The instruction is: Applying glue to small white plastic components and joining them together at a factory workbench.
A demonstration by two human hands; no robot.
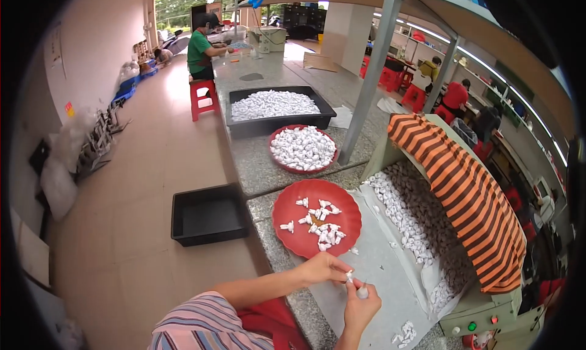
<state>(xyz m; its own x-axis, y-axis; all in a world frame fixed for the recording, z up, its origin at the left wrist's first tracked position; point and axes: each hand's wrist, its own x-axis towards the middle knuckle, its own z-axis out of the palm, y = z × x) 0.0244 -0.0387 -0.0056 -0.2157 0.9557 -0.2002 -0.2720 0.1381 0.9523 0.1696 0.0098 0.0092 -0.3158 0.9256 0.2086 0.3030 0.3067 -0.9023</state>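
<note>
Between the fingertips of my left hand (325, 268), a small white figure (350, 277) is pinched. My right hand (361, 308) is closed around a small white squeeze bottle (363, 292) with a thin needle-like tip, its fingertips close against the figure. Just beyond my hands, a red scalloped plate (288, 197) carries several white figures (328, 234) with ear-like points, some lying apart and some heaped. To the right of it, a white sheet (381, 275) covers part of the worktop. A few small white pieces (404, 333) lie near my right forearm.
A machine with an orange-and-black striped cloth (461, 197) stands at right, white pieces (400, 209) massed beneath it. Farther along are a heaped red bowl (303, 148) and a filled black tray (235, 127). A black bin (210, 214) is on the left. A person (200, 51) sits at the far end.
</note>
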